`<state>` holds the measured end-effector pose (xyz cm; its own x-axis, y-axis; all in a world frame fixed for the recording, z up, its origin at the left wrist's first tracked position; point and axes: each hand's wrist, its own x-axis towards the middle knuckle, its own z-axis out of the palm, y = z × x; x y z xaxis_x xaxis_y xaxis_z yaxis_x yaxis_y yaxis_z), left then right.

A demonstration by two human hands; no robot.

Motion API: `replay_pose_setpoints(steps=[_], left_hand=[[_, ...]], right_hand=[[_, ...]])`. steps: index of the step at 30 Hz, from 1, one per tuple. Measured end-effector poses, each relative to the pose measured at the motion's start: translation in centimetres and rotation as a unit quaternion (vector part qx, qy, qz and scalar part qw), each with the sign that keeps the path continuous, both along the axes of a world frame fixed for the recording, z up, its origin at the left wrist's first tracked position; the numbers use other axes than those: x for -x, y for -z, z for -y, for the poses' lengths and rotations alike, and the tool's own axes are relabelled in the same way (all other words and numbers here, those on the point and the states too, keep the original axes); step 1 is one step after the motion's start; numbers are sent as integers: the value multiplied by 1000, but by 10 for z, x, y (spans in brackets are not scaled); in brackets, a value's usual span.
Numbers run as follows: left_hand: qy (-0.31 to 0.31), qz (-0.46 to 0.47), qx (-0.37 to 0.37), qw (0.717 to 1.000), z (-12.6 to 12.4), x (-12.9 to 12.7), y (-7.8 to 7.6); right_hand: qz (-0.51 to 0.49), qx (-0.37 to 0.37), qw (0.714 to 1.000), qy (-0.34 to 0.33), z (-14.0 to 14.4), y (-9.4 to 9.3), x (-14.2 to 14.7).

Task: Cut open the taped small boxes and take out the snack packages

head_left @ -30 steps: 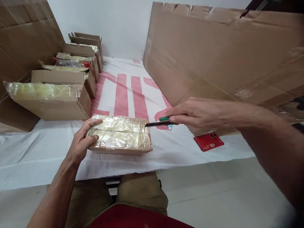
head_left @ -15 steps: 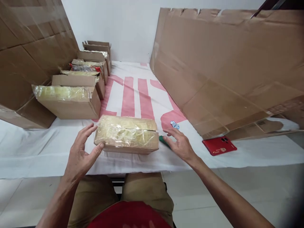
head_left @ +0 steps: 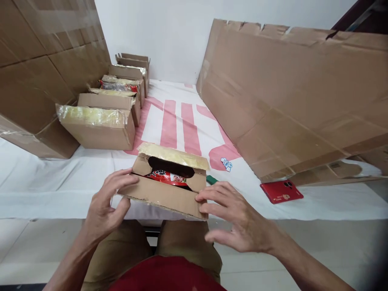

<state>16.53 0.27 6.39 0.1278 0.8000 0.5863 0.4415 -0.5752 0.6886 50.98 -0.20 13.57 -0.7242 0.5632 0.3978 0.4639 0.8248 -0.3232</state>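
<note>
A small cardboard box with yellowed tape sits at the near edge of the white-covered table. Its near top flap is folded toward me and the far flap stands up. Red packets show inside. My left hand grips the left end of the near flap. My right hand holds the flap's right end with its fingertips. A green-handled cutter lies on the table just right of the box, partly hidden behind my right hand.
A red phone lies on the table to the right. A row of taped and opened boxes lines the left side. Large cardboard sheets lean at the right, and big cartons stand at the left.
My right hand put down the cutter beside the box. Both hands then took the box's near flap and pulled it open toward me, exposing the red packets.
</note>
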Motion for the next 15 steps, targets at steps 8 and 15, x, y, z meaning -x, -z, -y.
replay_pose_setpoints(steps=[8,15], left_hand=[[-4,-130,-121,984,7,-7,0],[-23,-146,-150,978,9,-17,1]], right_hand=[[92,119,989,2,-38,-17,51],[312,143,937,70,-94,-20,84]])
